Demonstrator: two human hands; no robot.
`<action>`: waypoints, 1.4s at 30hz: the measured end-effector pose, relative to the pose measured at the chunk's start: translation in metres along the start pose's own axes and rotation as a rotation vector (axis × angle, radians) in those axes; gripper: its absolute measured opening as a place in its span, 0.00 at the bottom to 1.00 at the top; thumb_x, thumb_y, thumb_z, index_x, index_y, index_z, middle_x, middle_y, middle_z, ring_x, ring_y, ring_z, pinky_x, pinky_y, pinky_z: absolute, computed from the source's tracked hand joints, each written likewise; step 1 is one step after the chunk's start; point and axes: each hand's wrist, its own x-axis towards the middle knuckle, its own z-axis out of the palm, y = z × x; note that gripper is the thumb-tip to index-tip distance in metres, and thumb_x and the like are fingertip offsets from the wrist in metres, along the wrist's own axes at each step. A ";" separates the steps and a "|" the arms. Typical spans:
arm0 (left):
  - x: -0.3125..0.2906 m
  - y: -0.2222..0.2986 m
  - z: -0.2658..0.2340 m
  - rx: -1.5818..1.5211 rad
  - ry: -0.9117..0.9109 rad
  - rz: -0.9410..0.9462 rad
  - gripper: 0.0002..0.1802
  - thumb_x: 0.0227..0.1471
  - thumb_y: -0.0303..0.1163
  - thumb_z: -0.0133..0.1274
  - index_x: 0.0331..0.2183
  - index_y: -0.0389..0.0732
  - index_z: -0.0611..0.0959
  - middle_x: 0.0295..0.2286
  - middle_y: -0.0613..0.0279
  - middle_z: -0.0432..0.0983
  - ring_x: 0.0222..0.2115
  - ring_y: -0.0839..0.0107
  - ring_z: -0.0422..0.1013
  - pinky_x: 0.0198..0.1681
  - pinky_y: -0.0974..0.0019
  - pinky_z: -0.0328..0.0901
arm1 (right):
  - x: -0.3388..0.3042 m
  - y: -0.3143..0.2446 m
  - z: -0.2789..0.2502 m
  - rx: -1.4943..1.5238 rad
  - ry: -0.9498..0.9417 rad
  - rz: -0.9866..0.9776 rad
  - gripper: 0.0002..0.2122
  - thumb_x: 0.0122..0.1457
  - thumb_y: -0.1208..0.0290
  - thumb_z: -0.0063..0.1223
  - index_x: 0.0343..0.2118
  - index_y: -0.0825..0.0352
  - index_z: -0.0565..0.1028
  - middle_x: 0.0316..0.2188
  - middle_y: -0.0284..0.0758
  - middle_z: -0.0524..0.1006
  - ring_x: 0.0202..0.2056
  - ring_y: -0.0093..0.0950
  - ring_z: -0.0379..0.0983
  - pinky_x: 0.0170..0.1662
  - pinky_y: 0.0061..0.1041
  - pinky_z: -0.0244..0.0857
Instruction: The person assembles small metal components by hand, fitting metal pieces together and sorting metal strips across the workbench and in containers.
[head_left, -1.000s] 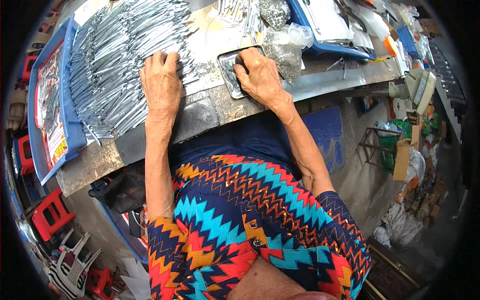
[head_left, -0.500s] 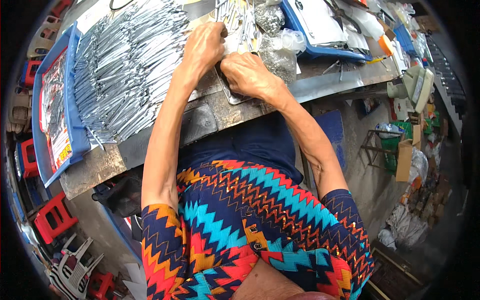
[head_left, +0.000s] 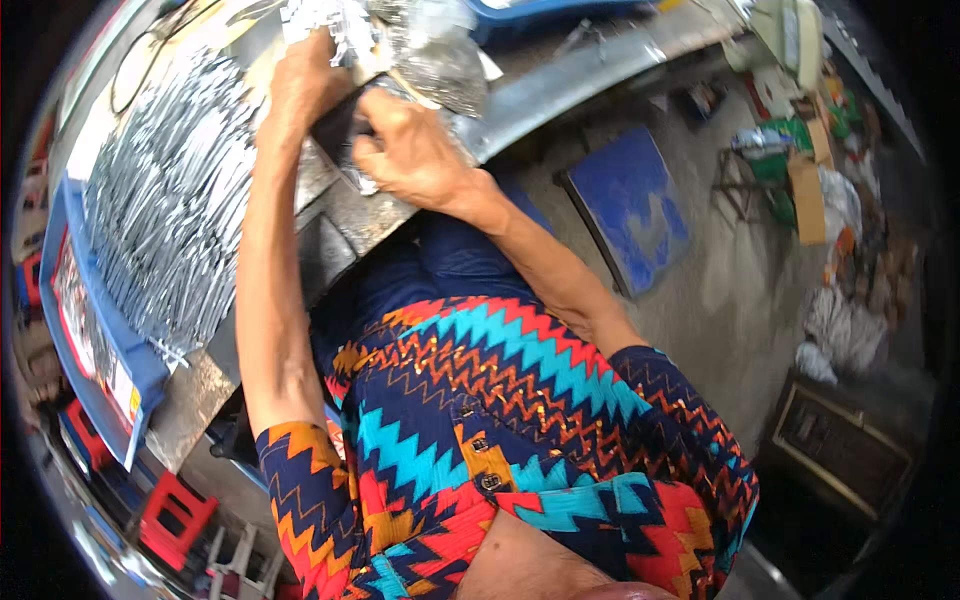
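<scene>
My left hand (head_left: pixel 303 85) reaches over the far part of the bench, right beside a pile of shiny metal pieces (head_left: pixel 345 30). Its fingers are curled and partly turned away, so what they hold, if anything, is hidden. Close to it on the right, my right hand (head_left: pixel 415 150) is bent into a loose fist above a dark-edged flat tray or plate (head_left: pixel 345 125). Motion blur keeps me from making out anything in its grip. To the left of my left forearm spreads a large heap of thin silvery metal strips (head_left: pixel 170 200).
A blue tray (head_left: pixel 90 290) with printed sheets borders the heap at left. Clear bags of small metal parts (head_left: pixel 440 65) sit beyond my right hand, near another blue tray (head_left: pixel 540 12). Below lie a blue board (head_left: pixel 630 210) and a red stool (head_left: pixel 175 520).
The view has swung, so the bench sits farther left and more floor shows at right. My right hand has shifted slightly away from my left and nearer the bench's front edge.
</scene>
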 end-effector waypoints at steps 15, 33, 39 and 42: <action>-0.046 -0.018 -0.038 0.044 0.007 0.017 0.15 0.45 0.35 0.48 0.28 0.29 0.74 0.25 0.41 0.71 0.29 0.49 0.69 0.33 0.56 0.61 | -0.012 -0.008 0.013 0.219 0.209 0.070 0.07 0.42 0.75 0.47 0.23 0.73 0.66 0.15 0.45 0.68 0.19 0.40 0.68 0.24 0.34 0.61; -0.123 0.041 -0.043 -0.578 0.201 -0.199 0.06 0.52 0.26 0.48 0.32 0.33 0.73 0.24 0.62 0.70 0.25 0.78 0.65 0.29 0.73 0.62 | 0.001 -0.016 0.004 0.190 -0.158 0.024 0.12 0.42 0.68 0.47 0.21 0.74 0.64 0.16 0.52 0.68 0.23 0.50 0.67 0.25 0.40 0.60; -0.125 0.039 -0.034 -0.948 0.280 -0.272 0.05 0.50 0.23 0.49 0.32 0.33 0.74 0.25 0.66 0.70 0.25 0.81 0.65 0.29 0.77 0.62 | 0.005 -0.013 0.006 0.221 -0.144 0.022 0.11 0.43 0.70 0.48 0.23 0.75 0.67 0.17 0.47 0.69 0.20 0.41 0.68 0.24 0.35 0.61; -0.130 0.034 -0.039 -1.143 0.320 -0.384 0.08 0.49 0.26 0.51 0.33 0.33 0.74 0.24 0.66 0.71 0.24 0.81 0.66 0.28 0.78 0.62 | 0.006 -0.025 0.008 0.373 -0.090 0.098 0.10 0.44 0.70 0.48 0.22 0.75 0.66 0.17 0.52 0.69 0.23 0.48 0.69 0.25 0.38 0.62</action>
